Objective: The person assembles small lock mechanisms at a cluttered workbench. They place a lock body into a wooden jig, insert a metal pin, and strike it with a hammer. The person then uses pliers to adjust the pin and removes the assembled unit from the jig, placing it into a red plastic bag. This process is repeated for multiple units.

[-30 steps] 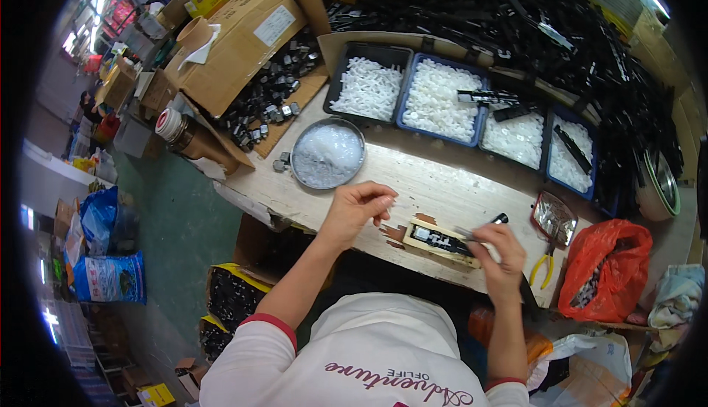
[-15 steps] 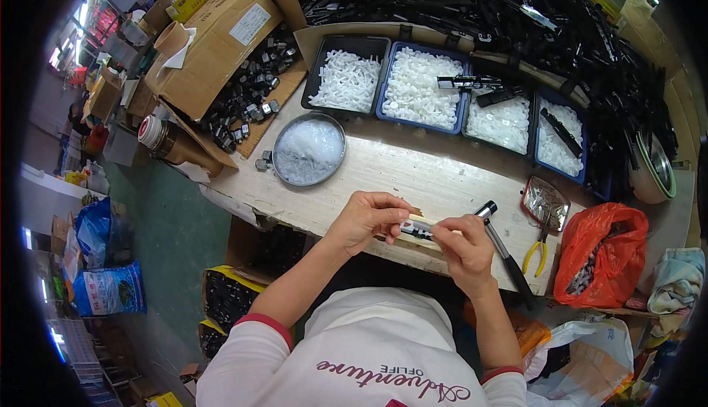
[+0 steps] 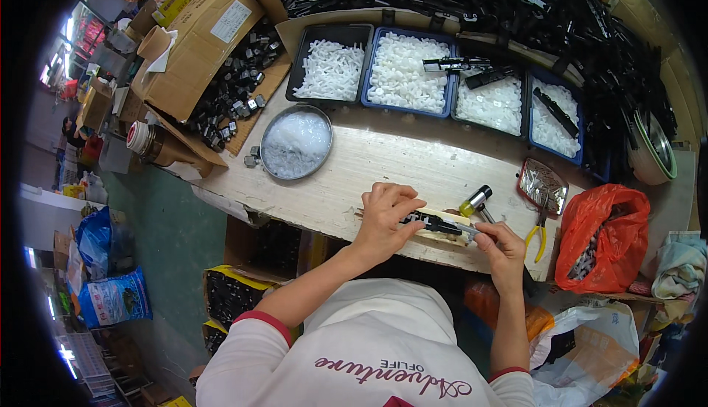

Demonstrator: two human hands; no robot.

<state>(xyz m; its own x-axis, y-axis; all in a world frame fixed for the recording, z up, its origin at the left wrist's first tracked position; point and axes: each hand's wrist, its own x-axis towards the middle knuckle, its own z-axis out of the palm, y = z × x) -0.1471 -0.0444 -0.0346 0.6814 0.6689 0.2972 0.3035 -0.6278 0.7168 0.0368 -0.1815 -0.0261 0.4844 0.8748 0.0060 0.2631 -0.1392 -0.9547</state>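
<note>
Near the table's front edge, my left hand (image 3: 385,221) is closed on the left end of a slim black part (image 3: 440,223). It lies on a pale strip or block (image 3: 451,217) at the edge. At the other end, my right hand (image 3: 504,251) pinches a small grey piece (image 3: 469,231) against the black part; its exact kind is too small to tell. Just beyond my right hand lies a hammer (image 3: 476,199) with a yellow-and-metal head. My right hand covers part of its handle.
Trays of white plastic pieces (image 3: 409,71) line the back, with black parts heaped behind. A round metal dish (image 3: 296,141) of clear bits sits left, beside an open carton (image 3: 195,46). Rightward are a red dish (image 3: 543,183), yellow-handled pliers (image 3: 537,241) and a red bag (image 3: 601,241).
My left hand has shifted right onto the black part, now resting lower at the table edge. My right hand has moved right and holds a grey piece at its end. The hammer's head has turned.
</note>
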